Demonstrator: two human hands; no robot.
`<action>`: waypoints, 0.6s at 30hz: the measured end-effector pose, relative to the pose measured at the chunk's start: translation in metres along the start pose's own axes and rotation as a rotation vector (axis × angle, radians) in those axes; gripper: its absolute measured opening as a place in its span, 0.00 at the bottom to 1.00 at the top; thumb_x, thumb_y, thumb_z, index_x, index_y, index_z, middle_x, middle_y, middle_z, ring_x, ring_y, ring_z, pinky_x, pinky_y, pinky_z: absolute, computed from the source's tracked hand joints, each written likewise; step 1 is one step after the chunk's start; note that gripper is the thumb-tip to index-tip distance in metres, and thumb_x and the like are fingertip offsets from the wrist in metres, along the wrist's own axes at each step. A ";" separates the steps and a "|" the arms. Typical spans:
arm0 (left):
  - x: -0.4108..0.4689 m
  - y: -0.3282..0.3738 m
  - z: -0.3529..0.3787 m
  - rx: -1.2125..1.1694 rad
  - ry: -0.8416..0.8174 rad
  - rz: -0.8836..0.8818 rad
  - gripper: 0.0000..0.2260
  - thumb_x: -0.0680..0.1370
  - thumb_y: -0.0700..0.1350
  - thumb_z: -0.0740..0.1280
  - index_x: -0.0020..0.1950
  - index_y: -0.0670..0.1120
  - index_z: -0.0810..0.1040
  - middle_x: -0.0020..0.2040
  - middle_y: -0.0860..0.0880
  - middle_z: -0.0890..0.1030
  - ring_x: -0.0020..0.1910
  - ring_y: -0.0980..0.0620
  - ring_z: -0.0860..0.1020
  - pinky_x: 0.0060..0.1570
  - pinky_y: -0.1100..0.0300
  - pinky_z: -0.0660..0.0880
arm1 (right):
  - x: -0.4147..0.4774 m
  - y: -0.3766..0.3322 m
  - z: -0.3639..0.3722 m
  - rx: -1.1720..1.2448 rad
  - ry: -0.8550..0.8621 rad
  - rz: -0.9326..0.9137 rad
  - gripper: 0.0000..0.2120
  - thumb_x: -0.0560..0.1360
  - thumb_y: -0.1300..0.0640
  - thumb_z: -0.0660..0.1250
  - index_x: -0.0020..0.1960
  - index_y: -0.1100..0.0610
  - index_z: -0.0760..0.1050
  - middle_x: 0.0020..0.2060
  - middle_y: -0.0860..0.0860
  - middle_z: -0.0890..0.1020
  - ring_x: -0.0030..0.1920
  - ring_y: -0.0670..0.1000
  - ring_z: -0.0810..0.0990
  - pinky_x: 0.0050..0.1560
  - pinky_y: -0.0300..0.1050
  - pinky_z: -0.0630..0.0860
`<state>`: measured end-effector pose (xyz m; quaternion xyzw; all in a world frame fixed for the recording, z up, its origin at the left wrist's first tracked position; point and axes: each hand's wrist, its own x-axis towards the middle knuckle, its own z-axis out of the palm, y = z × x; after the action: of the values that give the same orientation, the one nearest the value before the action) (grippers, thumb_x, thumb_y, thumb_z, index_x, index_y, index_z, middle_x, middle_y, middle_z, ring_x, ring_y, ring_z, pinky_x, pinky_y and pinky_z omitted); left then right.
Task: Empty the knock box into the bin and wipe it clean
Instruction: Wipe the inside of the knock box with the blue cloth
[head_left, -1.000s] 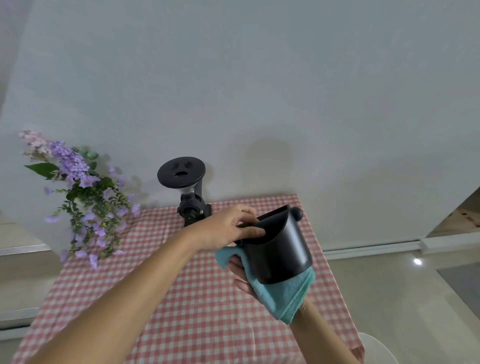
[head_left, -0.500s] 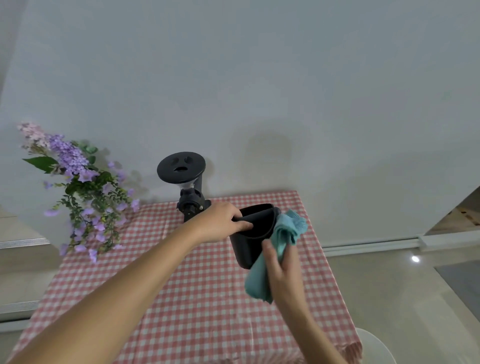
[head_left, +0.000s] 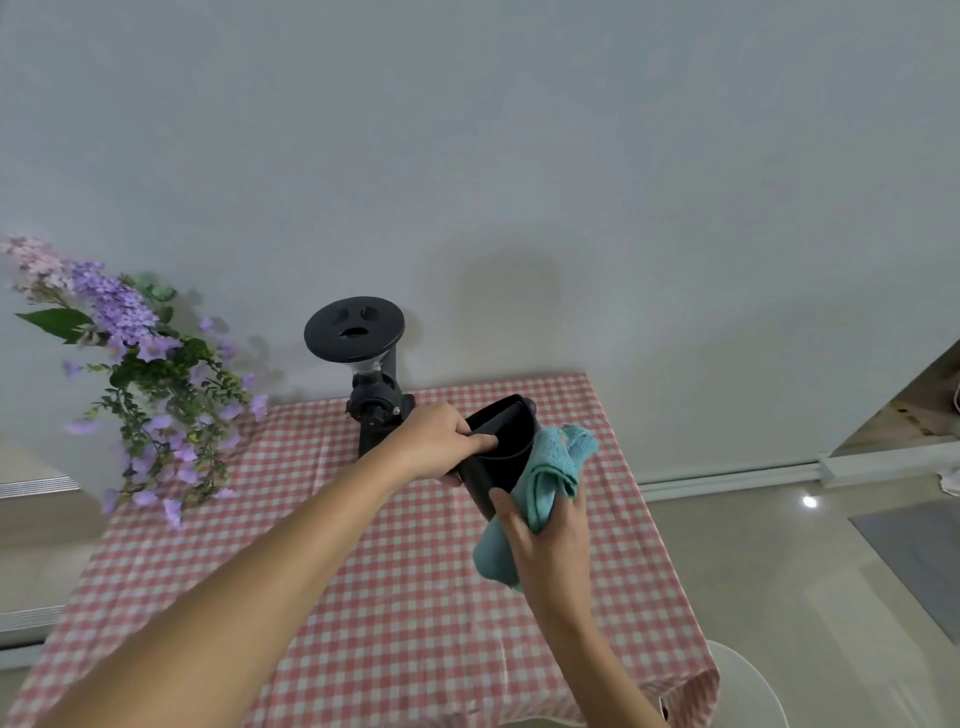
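The black knock box (head_left: 497, 453) is held in the air above the table, tilted with its mouth facing me. My left hand (head_left: 435, 443) grips its near rim, fingers curled over the edge into the opening. My right hand (head_left: 545, 532) holds a bunched teal cloth (head_left: 551, 470) pressed against the box's right side and rim. A loose end of the cloth hangs below my thumb. The inside of the box looks dark; I cannot tell what is in it. No bin is clearly in view.
A table with a red-and-white checked cloth (head_left: 405, 613) lies under my hands. A black coffee grinder (head_left: 367, 374) stands at its back edge by the wall. Purple flowers (head_left: 140, 379) lean in from the left. A white round object (head_left: 743, 691) sits on the floor at lower right.
One second ago my right hand cupped the box from below with the cloth. It has since come up to the box's right side and rim. My left hand kept its grip.
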<state>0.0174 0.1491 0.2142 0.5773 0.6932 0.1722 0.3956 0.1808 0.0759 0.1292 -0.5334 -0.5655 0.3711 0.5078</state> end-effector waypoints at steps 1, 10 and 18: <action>0.001 -0.001 0.000 -0.013 0.007 -0.008 0.18 0.79 0.51 0.72 0.45 0.36 0.86 0.37 0.44 0.85 0.38 0.45 0.87 0.38 0.58 0.85 | -0.003 -0.002 0.002 -0.018 -0.017 -0.014 0.24 0.71 0.37 0.72 0.65 0.29 0.69 0.67 0.44 0.70 0.61 0.37 0.76 0.55 0.48 0.83; 0.004 -0.030 -0.009 0.027 -0.053 0.028 0.16 0.78 0.51 0.74 0.46 0.37 0.86 0.44 0.39 0.86 0.38 0.46 0.87 0.39 0.60 0.85 | -0.002 0.022 0.006 0.185 -0.156 0.160 0.17 0.71 0.41 0.73 0.58 0.41 0.74 0.52 0.46 0.84 0.53 0.50 0.84 0.50 0.45 0.83; -0.001 -0.059 -0.011 0.117 -0.163 0.165 0.12 0.78 0.50 0.74 0.55 0.43 0.87 0.61 0.57 0.78 0.49 0.48 0.85 0.44 0.57 0.85 | 0.017 0.049 -0.016 0.181 -0.431 0.422 0.21 0.77 0.40 0.65 0.56 0.56 0.81 0.45 0.59 0.87 0.45 0.55 0.86 0.48 0.50 0.82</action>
<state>-0.0297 0.1342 0.1805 0.6664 0.6178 0.1160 0.4010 0.2085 0.0980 0.0882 -0.5009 -0.5015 0.6217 0.3333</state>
